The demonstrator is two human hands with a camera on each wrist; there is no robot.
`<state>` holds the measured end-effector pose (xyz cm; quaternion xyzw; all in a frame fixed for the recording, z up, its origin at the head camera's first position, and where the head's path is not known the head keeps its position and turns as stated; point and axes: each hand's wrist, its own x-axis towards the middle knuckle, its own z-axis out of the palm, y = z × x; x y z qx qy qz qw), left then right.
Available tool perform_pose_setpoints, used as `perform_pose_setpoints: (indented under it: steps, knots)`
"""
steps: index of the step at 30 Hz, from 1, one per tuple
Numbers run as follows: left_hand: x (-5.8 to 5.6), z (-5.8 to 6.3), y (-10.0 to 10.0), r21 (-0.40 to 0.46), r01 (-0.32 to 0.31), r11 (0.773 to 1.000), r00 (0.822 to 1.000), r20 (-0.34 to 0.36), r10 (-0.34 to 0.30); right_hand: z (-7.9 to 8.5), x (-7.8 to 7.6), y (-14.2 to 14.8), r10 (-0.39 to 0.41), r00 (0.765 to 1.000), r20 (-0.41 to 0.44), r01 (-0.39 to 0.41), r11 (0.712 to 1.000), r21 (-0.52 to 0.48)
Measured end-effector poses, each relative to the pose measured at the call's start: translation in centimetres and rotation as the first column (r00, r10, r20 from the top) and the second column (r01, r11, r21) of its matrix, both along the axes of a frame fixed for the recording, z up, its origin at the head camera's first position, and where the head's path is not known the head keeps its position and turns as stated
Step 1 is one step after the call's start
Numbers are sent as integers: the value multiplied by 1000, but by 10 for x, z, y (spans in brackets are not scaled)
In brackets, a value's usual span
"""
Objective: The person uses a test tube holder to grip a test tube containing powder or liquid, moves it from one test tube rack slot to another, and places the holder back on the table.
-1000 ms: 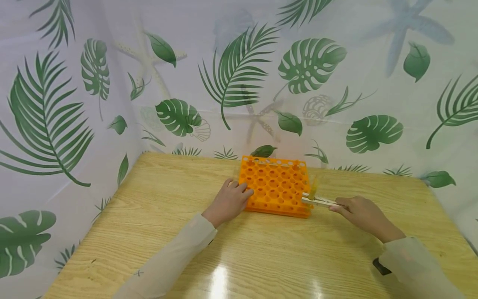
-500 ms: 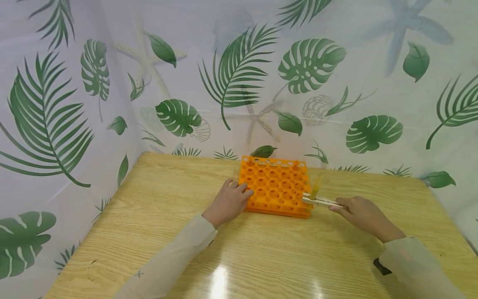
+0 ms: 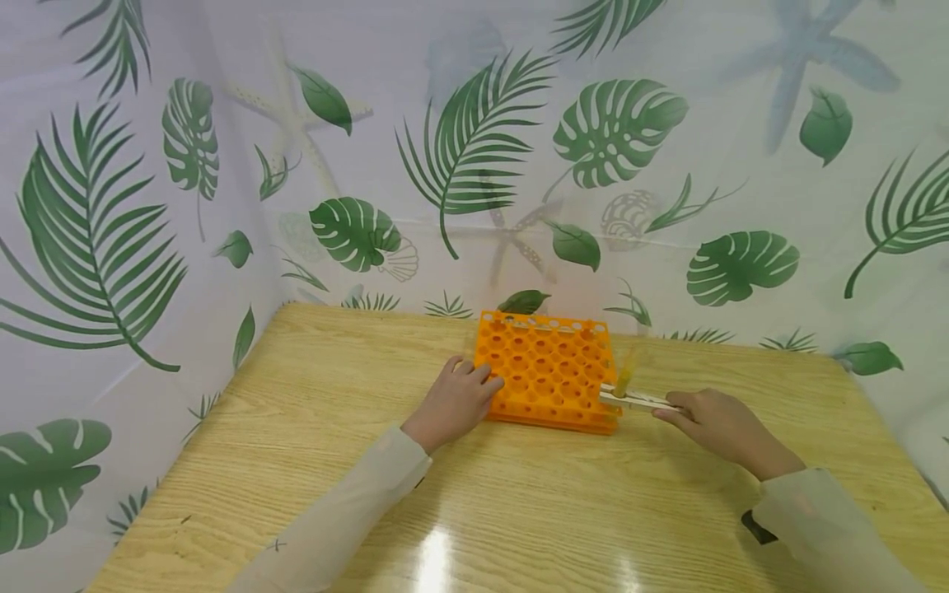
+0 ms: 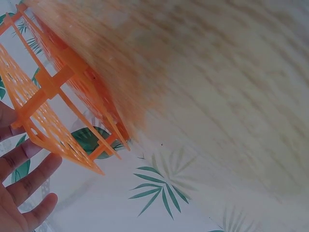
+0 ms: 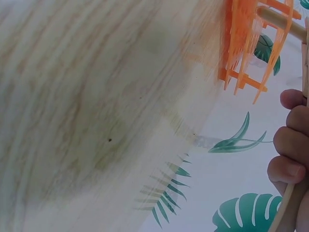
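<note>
While my left hand (image 3: 454, 401) rests loosely on rack (image 3: 530, 372), right hand (image 3: 717, 422) grips clamp (image 3: 643, 400) holding tube (image 3: 626, 378); leaf-print sheet (image 3: 452, 276) behind.

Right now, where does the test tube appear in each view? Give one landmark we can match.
Head: the test tube is right of centre, in the wooden clamp, near the orange rack's right end.
Left wrist: not visible.
Right wrist: the test tube is in the top right corner.
Shared landmark: the orange rack, right of centre, upper left and upper right respectively.
</note>
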<state>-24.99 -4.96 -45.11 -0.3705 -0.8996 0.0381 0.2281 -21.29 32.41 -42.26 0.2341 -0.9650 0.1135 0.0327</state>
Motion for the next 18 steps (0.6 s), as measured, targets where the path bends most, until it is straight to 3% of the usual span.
perform_pose_setpoints:
  steps: [18]
  knots:
    - [2, 3, 1, 0, -16, 1000, 1000, 23, 16, 12, 1, 0, 14, 999, -36, -13, 999, 29]
